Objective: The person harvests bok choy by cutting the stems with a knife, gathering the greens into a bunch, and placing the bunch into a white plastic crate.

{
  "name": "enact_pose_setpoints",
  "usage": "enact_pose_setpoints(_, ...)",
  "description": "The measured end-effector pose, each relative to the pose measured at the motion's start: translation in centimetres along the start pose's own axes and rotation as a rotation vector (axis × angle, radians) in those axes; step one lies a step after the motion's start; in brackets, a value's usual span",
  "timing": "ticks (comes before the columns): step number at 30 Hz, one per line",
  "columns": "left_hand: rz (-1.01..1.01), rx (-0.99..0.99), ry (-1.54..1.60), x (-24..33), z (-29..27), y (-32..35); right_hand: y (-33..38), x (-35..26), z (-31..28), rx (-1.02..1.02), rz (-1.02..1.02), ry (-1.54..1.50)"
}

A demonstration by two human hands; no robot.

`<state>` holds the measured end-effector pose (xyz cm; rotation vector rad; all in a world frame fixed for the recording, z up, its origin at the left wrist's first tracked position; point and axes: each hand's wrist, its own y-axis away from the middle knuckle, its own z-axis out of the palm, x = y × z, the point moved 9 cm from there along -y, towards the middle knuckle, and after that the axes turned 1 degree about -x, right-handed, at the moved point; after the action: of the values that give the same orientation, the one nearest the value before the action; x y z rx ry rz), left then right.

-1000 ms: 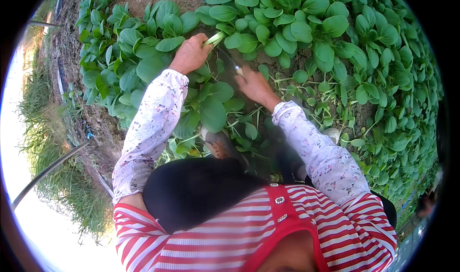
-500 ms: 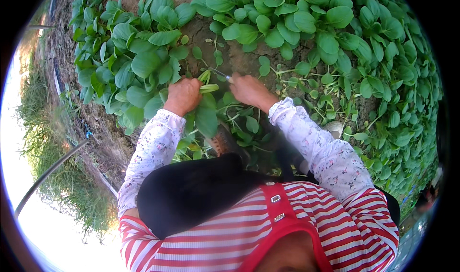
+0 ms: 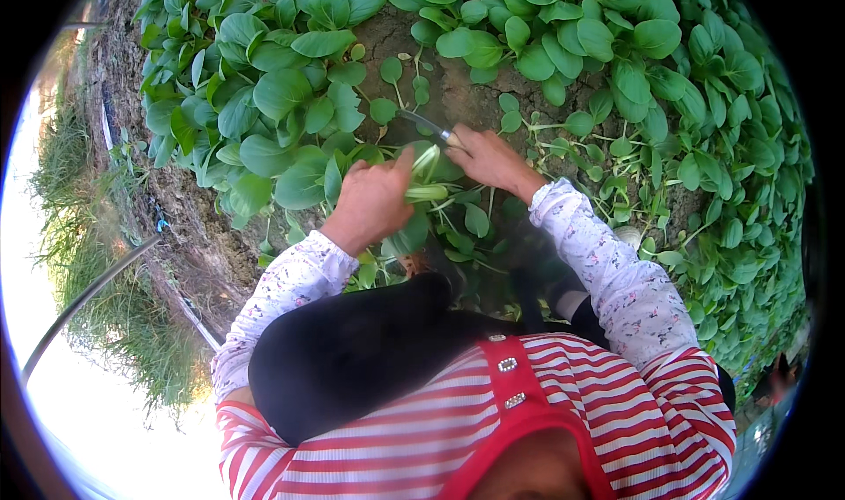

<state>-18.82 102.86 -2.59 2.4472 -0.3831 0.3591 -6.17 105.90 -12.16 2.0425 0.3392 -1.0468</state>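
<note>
Left of the frame's centre, the left hand (image 3: 373,197) is closed around leafy greens (image 3: 427,193), their pale stems jutting right. To its upper right, the right hand (image 3: 487,158) wraps a knife (image 3: 426,124), blade angled toward upper left.

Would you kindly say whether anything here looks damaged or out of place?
One ragged-edged leaf stands out beyond the left hand; its neighbours look smooth. Thin leafy stems also sprawl over the soil right of the right hand, unlike the fuller plants around.
</note>
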Motion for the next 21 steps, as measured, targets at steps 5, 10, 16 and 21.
enact_pose_setpoints(5, -0.114, -0.062, -0.336, -2.6, 0.8, 0.5, -1.4, -2.0, 2.0, -0.055, -0.099, 0.047)
enact_pose_setpoints(10, -0.125, 0.042, -0.404, -4.2, 0.8, 2.2, -2.2, -3.6, 3.8, -0.127, -0.09, 0.062)
enact_pose_setpoints(16, -0.068, 0.186, -0.38, -5.4, 1.3, 4.0, -2.8, -2.8, 5.2, -0.228, -0.036, 0.126)
enact_pose_setpoints(21, -0.155, 0.301, -0.248, -7.1, 1.8, 4.7, -3.0, -2.6, 5.7, -0.264, -0.01, 0.107)
